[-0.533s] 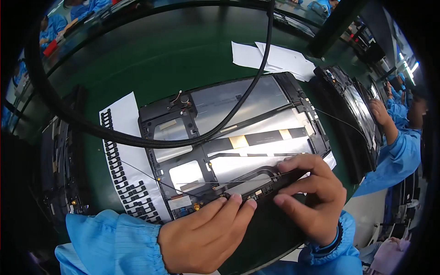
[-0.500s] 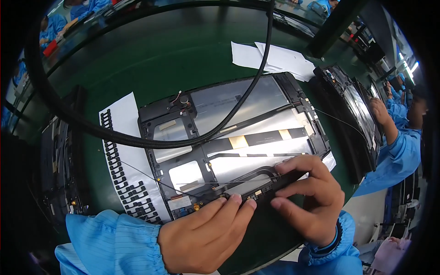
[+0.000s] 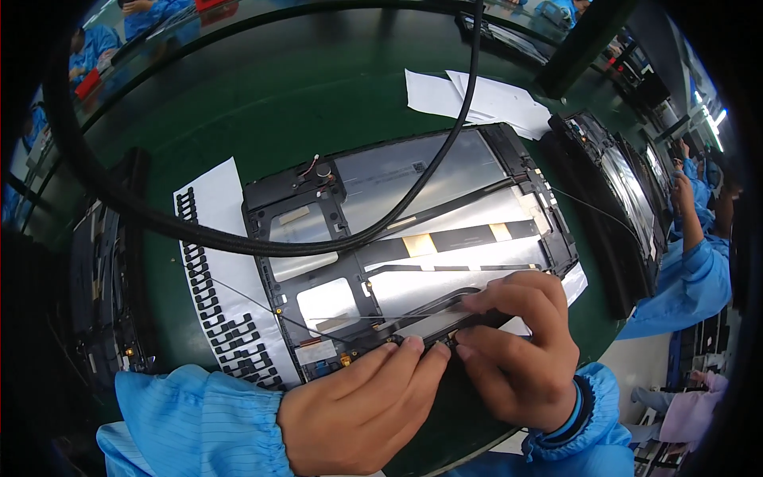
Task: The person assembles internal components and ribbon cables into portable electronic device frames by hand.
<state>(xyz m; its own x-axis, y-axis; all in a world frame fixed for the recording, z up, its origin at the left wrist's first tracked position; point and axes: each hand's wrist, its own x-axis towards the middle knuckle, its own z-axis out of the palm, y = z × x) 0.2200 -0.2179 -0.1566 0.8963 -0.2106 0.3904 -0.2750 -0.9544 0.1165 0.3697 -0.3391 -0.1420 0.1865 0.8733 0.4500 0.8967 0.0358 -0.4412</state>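
A large tablet-like device housing (image 3: 469,238) lies open on the bench, with silver panels, black frame and gold tape strips. My left hand (image 3: 358,409) grips its near edge, fingertips pressed on the black rim; the thumb is hidden. At the same edge, just to the right, my right hand (image 3: 524,350) is closed in a pinch, thumb and index finger at the rim. Whatever sits between those fingertips is hidden or too small to name. A dark curved strip (image 3: 433,306) runs beside the right fingers along the near edge.
A white sheet with rows of small black pieces (image 3: 199,294) lies left of the housing. Paper sheets (image 3: 497,103) lie behind. Other black housings (image 3: 616,191) stand right, beside a co-worker's blue sleeve (image 3: 683,278). A thick black cable (image 3: 318,248) loops across the view.
My right hand has moved slightly left, and its thumb and index finger have closed in on the housing's near edge. My left hand stays almost where it was.
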